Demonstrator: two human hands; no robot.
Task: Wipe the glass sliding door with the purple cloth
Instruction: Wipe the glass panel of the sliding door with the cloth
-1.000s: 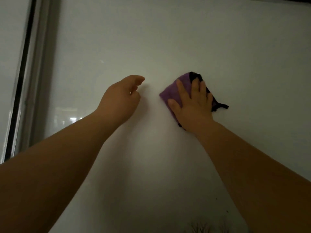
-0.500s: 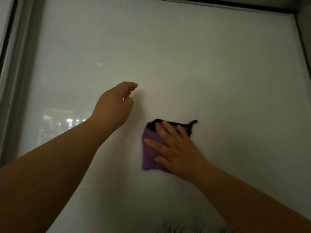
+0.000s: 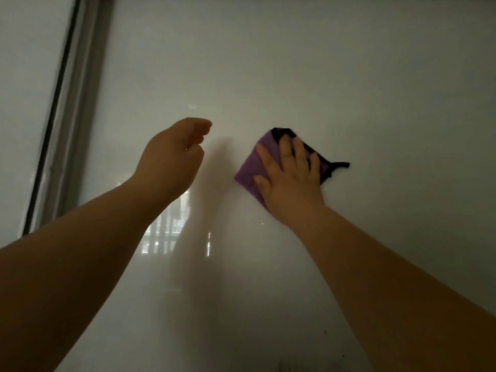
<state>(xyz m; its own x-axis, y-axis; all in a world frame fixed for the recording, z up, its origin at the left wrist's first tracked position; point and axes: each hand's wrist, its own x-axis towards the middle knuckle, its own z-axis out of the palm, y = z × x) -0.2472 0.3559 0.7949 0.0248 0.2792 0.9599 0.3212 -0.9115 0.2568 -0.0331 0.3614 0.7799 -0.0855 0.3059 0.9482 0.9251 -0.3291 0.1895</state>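
Fingers [image 3: 300, 154] of the right hand [image 3: 291, 181] lie spread and flat on the purple cloth [image 3: 249, 170], pressing it against the frosted glass door [image 3: 349, 76] near mid-pane. Black trim of the cloth pokes out to the right. Left hand [image 3: 171, 162] is raised beside it, fingers loosely curled, holding nothing. Grey frame [image 3: 75, 103] runs along the left.
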